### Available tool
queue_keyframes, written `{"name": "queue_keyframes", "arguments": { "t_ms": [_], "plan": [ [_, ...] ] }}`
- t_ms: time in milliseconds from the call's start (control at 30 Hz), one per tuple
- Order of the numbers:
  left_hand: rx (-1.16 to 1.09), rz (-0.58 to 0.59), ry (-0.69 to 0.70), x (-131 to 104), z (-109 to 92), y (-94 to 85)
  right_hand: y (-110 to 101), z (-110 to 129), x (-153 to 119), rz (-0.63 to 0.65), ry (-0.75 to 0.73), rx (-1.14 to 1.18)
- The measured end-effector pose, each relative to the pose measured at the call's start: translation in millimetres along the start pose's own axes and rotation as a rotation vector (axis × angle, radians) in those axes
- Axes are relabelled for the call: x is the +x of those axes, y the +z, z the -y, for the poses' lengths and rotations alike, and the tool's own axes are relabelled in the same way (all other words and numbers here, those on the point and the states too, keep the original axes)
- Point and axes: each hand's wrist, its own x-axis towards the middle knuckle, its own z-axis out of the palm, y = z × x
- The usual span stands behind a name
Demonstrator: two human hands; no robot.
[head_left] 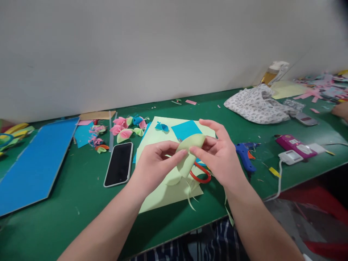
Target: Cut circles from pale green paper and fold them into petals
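Observation:
A pale green paper piece (187, 165), folded and curved, is pinched between both hands above the table. My left hand (154, 163) grips its left edge between thumb and fingers. My right hand (219, 154) pinches the upper right part, its index finger raised. Beneath lie pale green paper sheets (154, 197), with a blue paper square (186, 129) on top. Red-handled scissors (202, 178) sit just under the held piece, their blades mostly hidden. Thin green paper strips (190, 197) hang or lie near the scissors. A small blue paper flower (162, 126) rests on the sheets.
To the left are a phone (119, 165), pink and green paper flowers (125, 128) and a large blue board (38, 163). On the right lie a blue glue gun (246, 156), a magenta power strip (295, 145), a patterned cloth (255, 105) and a bottle (270, 75). Another person's hand (341, 111) shows far right.

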Motion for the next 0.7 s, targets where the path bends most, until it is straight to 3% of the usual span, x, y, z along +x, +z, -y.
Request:
{"name": "queue_keyframes", "arguments": {
  "t_ms": [133, 267, 433, 533, 700],
  "plan": [
    [0.031, -0.048, 0.034, 0.4, -2.3, 0.2, -0.9, -1.2, -1.2, 0.058, 0.008, -0.036],
    [-0.038, -0.108, -0.020, 2.9, 1.3, 0.0, -5.1, -3.7, -2.0, 0.089, -0.051, -0.063],
    [-0.290, -0.192, -0.103, 7.4, 5.2, -1.5, -12.1, -5.7, -1.5, 0.150, -0.436, -0.498],
    [-0.388, -0.199, -0.164, 8.1, 3.5, -0.5, -9.1, -8.4, -0.1, 0.065, -0.677, -0.772],
    [-0.468, -0.216, -0.233, 7.5, 0.5, 3.5, -2.7, -13.2, 0.8, -0.065, -0.806, -0.854]
  ]
}}
